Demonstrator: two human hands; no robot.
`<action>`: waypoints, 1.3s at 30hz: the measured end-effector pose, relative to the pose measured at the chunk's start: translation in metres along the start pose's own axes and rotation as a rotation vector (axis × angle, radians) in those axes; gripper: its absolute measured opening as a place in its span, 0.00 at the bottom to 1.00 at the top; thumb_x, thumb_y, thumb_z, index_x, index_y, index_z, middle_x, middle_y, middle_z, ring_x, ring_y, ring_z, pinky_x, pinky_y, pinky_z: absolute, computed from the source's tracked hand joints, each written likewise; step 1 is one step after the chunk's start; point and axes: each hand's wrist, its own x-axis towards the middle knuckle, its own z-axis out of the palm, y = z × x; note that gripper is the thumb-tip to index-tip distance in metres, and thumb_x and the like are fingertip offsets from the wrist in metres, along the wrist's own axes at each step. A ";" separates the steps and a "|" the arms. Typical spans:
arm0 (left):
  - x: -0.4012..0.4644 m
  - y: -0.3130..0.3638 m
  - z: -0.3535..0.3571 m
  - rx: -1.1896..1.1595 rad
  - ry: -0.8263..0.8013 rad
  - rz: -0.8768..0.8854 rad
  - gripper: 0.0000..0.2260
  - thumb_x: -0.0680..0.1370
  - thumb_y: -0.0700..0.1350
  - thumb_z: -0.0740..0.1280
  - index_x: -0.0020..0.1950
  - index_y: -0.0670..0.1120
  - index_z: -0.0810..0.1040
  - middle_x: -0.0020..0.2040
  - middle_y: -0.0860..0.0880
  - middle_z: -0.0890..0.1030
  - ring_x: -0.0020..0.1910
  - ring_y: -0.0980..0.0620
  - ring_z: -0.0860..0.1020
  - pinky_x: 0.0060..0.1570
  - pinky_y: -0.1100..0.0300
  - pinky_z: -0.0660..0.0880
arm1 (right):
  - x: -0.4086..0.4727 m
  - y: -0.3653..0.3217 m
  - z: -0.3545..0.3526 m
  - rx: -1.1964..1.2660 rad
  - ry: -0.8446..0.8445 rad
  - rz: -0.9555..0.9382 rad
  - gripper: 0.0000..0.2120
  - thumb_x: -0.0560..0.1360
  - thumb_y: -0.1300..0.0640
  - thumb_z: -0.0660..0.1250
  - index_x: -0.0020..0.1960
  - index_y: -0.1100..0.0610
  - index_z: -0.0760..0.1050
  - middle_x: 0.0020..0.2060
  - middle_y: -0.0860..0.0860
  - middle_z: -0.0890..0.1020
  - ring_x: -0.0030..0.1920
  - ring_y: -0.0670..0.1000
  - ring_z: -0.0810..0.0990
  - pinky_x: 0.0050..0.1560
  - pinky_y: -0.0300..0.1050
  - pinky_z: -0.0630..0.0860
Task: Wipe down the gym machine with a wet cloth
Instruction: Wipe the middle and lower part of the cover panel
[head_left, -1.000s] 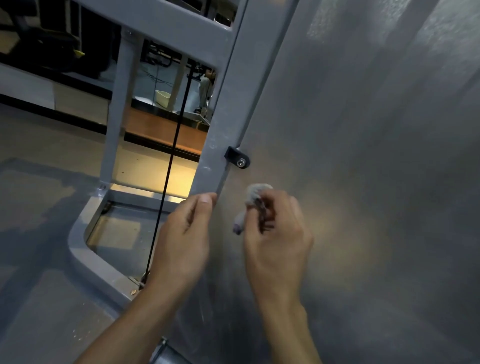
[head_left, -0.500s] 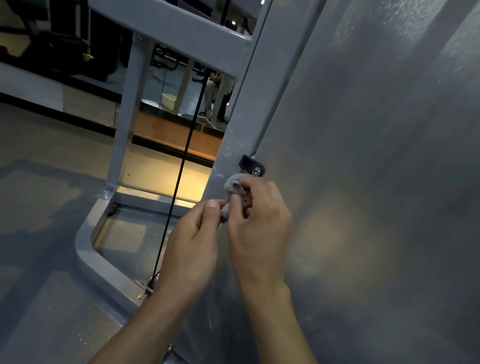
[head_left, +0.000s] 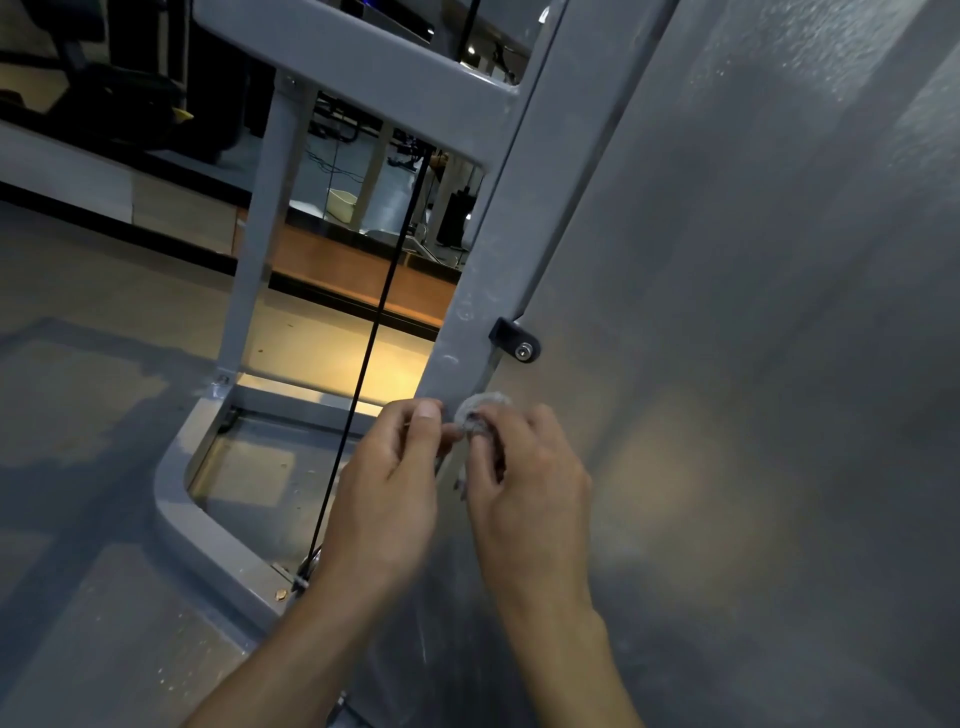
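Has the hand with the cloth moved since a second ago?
Yes. The right hand with the cloth has shifted left toward the grey post, staying just below the black bracket, and now meets the left hand.

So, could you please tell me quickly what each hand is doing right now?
Left hand: fingers curled, pinching an edge of the small crumpled grey-white cloth.
Right hand: grips the same cloth.

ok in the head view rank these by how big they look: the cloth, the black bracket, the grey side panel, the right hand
1. grey side panel
2. right hand
3. cloth and black bracket: look about alike, and the cloth is partly hidden in the fingers, so no ranking.
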 end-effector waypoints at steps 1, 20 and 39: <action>0.000 0.000 0.000 0.005 0.002 -0.001 0.13 0.84 0.58 0.56 0.52 0.59 0.80 0.48 0.60 0.85 0.51 0.61 0.81 0.59 0.49 0.78 | -0.006 0.001 0.001 -0.036 -0.048 -0.008 0.07 0.79 0.58 0.68 0.55 0.49 0.80 0.45 0.44 0.76 0.33 0.44 0.75 0.29 0.29 0.64; -0.001 0.001 0.000 0.008 0.053 -0.024 0.13 0.85 0.56 0.56 0.54 0.56 0.79 0.46 0.56 0.86 0.48 0.59 0.84 0.52 0.54 0.79 | 0.023 -0.013 -0.019 -0.116 -0.053 -0.064 0.07 0.80 0.59 0.66 0.57 0.52 0.78 0.48 0.49 0.75 0.34 0.48 0.74 0.31 0.39 0.65; -0.006 0.013 -0.010 0.065 0.095 -0.026 0.13 0.85 0.56 0.56 0.55 0.55 0.79 0.43 0.59 0.85 0.43 0.62 0.82 0.54 0.43 0.79 | 0.038 -0.031 -0.033 -0.556 -0.326 -0.391 0.08 0.70 0.64 0.74 0.49 0.60 0.79 0.52 0.56 0.75 0.40 0.54 0.79 0.29 0.44 0.62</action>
